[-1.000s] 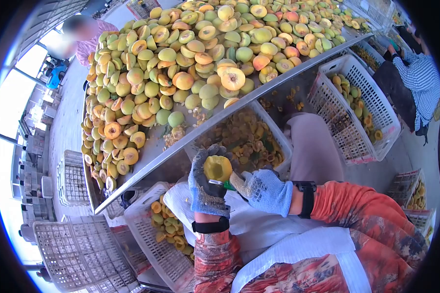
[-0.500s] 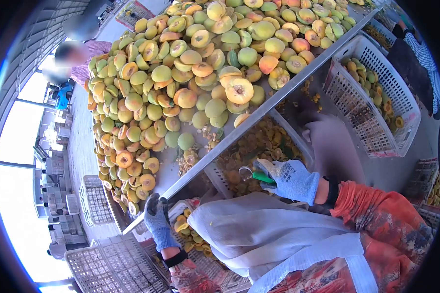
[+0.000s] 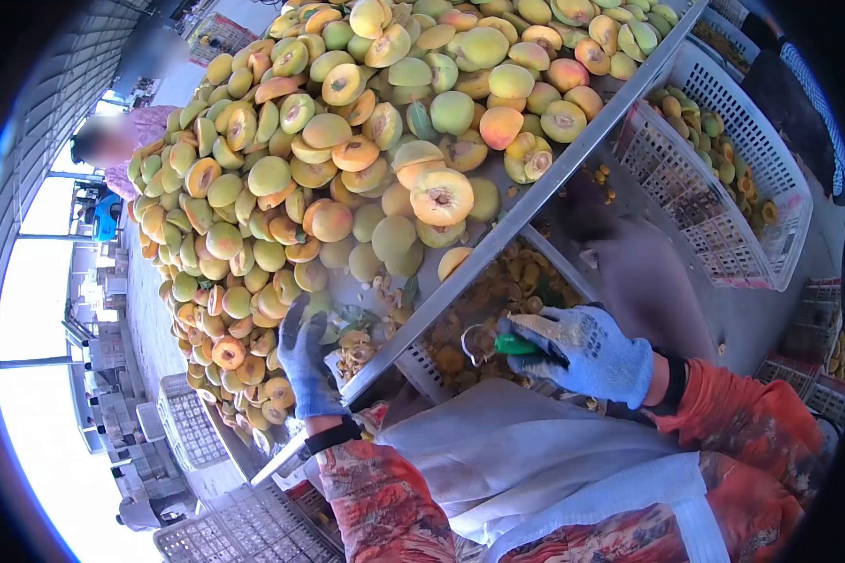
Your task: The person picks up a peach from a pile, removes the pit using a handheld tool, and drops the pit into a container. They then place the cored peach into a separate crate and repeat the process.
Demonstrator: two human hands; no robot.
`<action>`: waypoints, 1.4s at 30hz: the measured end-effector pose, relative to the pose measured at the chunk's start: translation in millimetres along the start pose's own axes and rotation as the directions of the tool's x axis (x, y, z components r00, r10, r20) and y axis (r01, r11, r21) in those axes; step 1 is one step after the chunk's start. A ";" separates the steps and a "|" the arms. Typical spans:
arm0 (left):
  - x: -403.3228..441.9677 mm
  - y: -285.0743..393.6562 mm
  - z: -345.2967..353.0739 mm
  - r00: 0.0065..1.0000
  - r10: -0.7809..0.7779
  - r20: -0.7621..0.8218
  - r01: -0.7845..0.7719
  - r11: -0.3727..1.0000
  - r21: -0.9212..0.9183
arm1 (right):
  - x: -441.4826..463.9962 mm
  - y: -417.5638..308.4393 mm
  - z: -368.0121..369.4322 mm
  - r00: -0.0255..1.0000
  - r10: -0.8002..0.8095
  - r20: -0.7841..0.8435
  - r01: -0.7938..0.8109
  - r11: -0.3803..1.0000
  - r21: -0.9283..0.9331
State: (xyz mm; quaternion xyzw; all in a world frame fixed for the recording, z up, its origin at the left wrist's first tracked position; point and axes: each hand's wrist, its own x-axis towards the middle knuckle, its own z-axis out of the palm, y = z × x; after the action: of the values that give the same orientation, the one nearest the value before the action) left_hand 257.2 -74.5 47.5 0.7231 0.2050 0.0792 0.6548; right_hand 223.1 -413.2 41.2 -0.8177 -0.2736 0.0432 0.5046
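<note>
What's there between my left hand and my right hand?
In the head view, from left hand to right hand: fruit scraps, the table's metal edge, a crate holding fruit pieces, then the green-handled tool the right hand grips.

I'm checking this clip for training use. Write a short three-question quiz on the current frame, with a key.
1. Multiple choice: what colour is the handle of the tool in the right hand? A) red B) green C) black
2. Which hand is nearer the fruit pile?
3. True or false: the tool ends in a straight, flat blade.

Key: 1. B. 2. The left hand. 3. False; it ends in a curved loop.
</note>
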 end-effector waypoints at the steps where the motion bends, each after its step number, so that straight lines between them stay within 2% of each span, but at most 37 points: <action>1: -24.8 21.7 2.6 0.998 -0.011 0.068 0.037 0.918 -0.395 | 0.0 1.1 4.2 0.986 0.137 0.092 -0.115 0.970 -0.215; 2: -46.8 32.5 8.4 0.998 0.026 0.061 0.005 0.890 -0.456 | -1.3 -2.0 11.3 0.995 0.088 0.043 -0.080 0.985 -0.151; 3: -69.2 37.5 15.1 0.997 0.059 0.049 -0.025 0.857 -0.514 | -0.6 -10.3 17.5 0.996 0.066 0.061 -0.056 0.987 -0.151; 4: -88.5 39.3 20.5 0.940 0.317 0.125 -0.340 0.902 0.266 | -0.7 -23.3 25.9 0.999 -0.032 -0.004 0.031 0.996 -0.087; 5: -100.2 32.8 18.6 0.907 0.350 0.234 -0.421 0.749 0.511 | -0.5 -35.8 31.6 0.989 -0.123 -0.081 0.121 0.992 -0.039; 6: -112.7 24.0 20.6 0.987 0.119 0.110 -0.105 0.987 -0.124 | -0.3 -47.2 35.0 0.982 -0.177 -0.065 0.173 0.983 -0.056; 7: -125.8 16.8 26.5 0.973 -0.144 0.180 0.230 0.661 -0.714 | -2.9 -56.8 36.8 0.981 -0.184 -0.059 0.179 0.981 -0.076; 8: -139.2 17.1 38.8 0.973 -0.135 0.187 0.229 0.648 -0.727 | -6.9 -65.3 38.0 0.985 -0.172 0.032 0.174 0.979 -0.106; 9: -152.7 20.9 52.7 0.985 -0.074 0.155 0.161 0.714 -0.681 | -11.6 -72.2 38.1 0.981 -0.153 0.122 0.170 0.976 -0.135; 10: -163.5 24.9 60.3 0.992 -0.011 0.123 0.086 0.772 -0.629 | -15.7 -77.3 37.0 0.977 -0.159 0.138 0.179 0.973 -0.145; 11: -171.6 27.3 61.0 0.992 -0.005 0.122 0.083 0.762 -0.642 | -22.3 -79.7 36.8 0.976 -0.162 0.145 0.184 0.970 -0.159; 13: -183.7 31.8 60.8 0.978 0.055 0.201 0.073 0.812 -0.578 | -31.5 -83.2 37.2 0.974 -0.196 0.115 0.218 0.947 -0.235; 14: -188.3 33.8 60.5 0.975 -0.012 0.223 0.158 0.744 -0.649 | -35.8 -86.8 35.1 0.972 -0.203 0.120 0.227 0.944 -0.241; 17: -200.7 39.3 65.7 0.988 -0.044 0.147 0.131 0.744 -0.655 | -45.7 -95.8 26.8 0.971 -0.207 0.123 0.233 0.934 -0.270; 18: -203.5 40.2 64.5 0.988 -0.041 0.146 0.128 0.743 -0.657 | -47.7 -97.8 24.3 0.964 -0.215 0.157 0.256 0.908 -0.331; 20: -211.0 40.2 59.6 0.956 -0.032 0.292 0.240 0.659 -0.712 | -52.6 -100.3 19.4 0.957 -0.217 0.193 0.277 0.880 -0.386; 21: -216.1 41.0 59.3 0.956 -0.035 0.292 0.242 0.659 -0.712 | -53.8 -100.3 15.8 0.950 -0.209 0.232 0.284 0.886 -0.365; 23: -227.5 46.3 59.9 0.962 -0.002 0.273 0.160 0.812 -0.561 | -56.8 -101.6 10.1 0.944 -0.193 0.269 0.281 0.896 -0.343; 25: -238.2 48.2 66.3 0.974 -0.027 0.224 0.147 0.828 -0.540 | -60.4 -102.6 6.7 0.929 -0.102 0.355 0.184 0.962 -0.204; 26: -243.1 48.4 70.3 0.985 -0.045 0.168 0.128 0.845 -0.519 | -63.5 -103.1 7.6 0.930 -0.097 0.356 0.178 0.963 -0.203; 27: -247.2 48.3 73.4 0.984 -0.053 0.172 0.136 0.847 -0.514 | -68.2 -104.7 10.9 0.928 -0.079 0.364 0.132 0.984 -0.124; 28: -249.1 48.4 77.6 0.993 -0.038 0.109 0.092 0.831 -0.549 | -71.1 -106.1 13.7 0.925 -0.066 0.374 0.091 0.995 -0.048; 29: -250.8 49.3 80.8 0.999 -0.028 0.047 0.050 0.813 -0.580 | -77.8 -103.1 23.6 0.925 -0.061 0.374 0.085 0.995 -0.048; 30: -251.3 51.9 83.8 1.000 0.021 -0.019 -0.028 0.849 -0.528 | -86.3 -96.4 39.0 0.949 -0.099 0.299 0.071 0.992 0.102; 31: -249.9 54.0 85.6 1.000 0.021 -0.018 -0.028 0.848 -0.530 | -88.3 -93.3 47.8 0.967 -0.129 0.218 0.073 0.966 0.250; 32: -248.8 55.9 85.9 0.999 0.014 -0.039 -0.033 0.833 -0.553 | -81.0 -101.9 44.3 0.941 -0.058 0.332 -0.030 0.967 0.253; 33: -248.5 57.4 85.2 0.998 0.006 -0.059 -0.039 0.819 -0.572 | -72.3 -109.0 35.9 0.943 -0.059 0.329 -0.029 0.966 0.258; 35: -239.1 43.7 81.9 0.995 0.037 -0.096 -0.082 0.843 -0.531 | -56.9 -118.2 19.3 0.845 0.072 0.530 -0.259 0.922 0.288; 36: -234.0 39.2 80.9 0.995 -0.013 -0.102 -0.049 0.810 -0.584 | -57.4 -102.0 34.2 0.922 0.036 0.386 -0.074 0.994 0.085; 37: -230.6 36.5 80.3 0.993 -0.062 -0.104 -0.018 0.771 -0.636 | -60.7 -100.1 35.3 0.924 0.033 0.381 -0.070 0.994 0.083; 38: -229.1 38.8 82.1 0.993 -0.058 -0.102 -0.020 0.770 -0.637 | -61.8 -103.5 32.5 0.967 -0.055 0.249 0.106 0.975 -0.196; 39: -227.9 41.6 85.1 0.989 -0.079 -0.125 -0.023 0.757 -0.653 | -63.8 -105.2 31.3 0.973 -0.177 0.146 0.226 0.849 -0.477; 40: -227.0 44.0 88.6 0.984 -0.101 -0.147 -0.024 0.742 -0.670 | -65.1 -101.8 34.7 0.956 -0.245 0.159 0.291 0.747 -0.598; 41: -227.4 44.3 91.1 0.978 -0.126 -0.169 -0.024 0.728 -0.685 | -67.2 -100.2 37.2 0.958 -0.239 0.159 0.286 0.747 -0.600; 42: -229.7 40.6 92.5 0.978 -0.057 -0.200 -0.084 0.770 -0.632 | -69.8 -99.5 40.1 0.964 -0.182 0.192 0.260 0.778 -0.571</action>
State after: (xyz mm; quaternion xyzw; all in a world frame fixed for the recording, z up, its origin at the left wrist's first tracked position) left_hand 92.9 -253.4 110.6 0.4475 0.2278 0.2236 0.8353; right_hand 110.0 -381.4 91.8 -0.8917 -0.3989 -0.0521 0.2077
